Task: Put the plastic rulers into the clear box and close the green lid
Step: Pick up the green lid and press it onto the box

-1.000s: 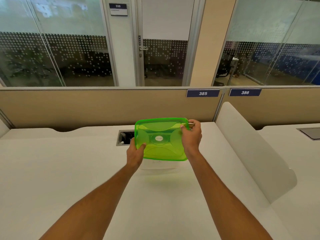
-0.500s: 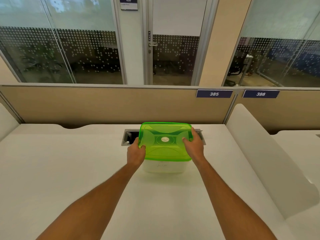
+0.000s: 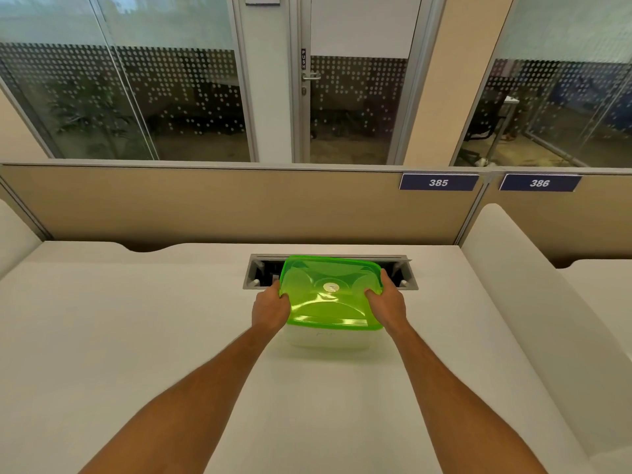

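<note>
White desk [image 3: 136,336]: a broad plain surface is spread beneath both forearms; open room is left on every side of the hands, so nothing has to be steered around.
Side divider [image 3: 533,302]: a pale rounded panel is stood well to the outside of the right hand, far enough that the elbow is not crowded.
Cable tray [image 3: 260,275]: a recessed slot with a grey frame is set just beyond the fingertips, behind the box; its near edge is judged the one hazard if the box is shoved forward.
Green lid [image 3: 330,292]: it is laid over the box between the two hands, and appears level and close to seated, though whether every edge has caught cannot be told.
Clear box [image 3: 325,338]: only its near wall is seen, below the lid's front rim and between the wrists; it is rested on the desk.
Plastic rulers: none are made out through the tinted lid or frosted wall, and none are left on the desk, so they are presumed inside.
Left hand [image 3: 270,309]: it is clamped on the lid's left edge, thumb on top.
Right hand [image 3: 388,304]: it is clamped on the lid's right edge likewise.
Step in hand: pressure is best applied straight down, corner by corner around the rim, with the box kept from sliding towards the slot.
</note>
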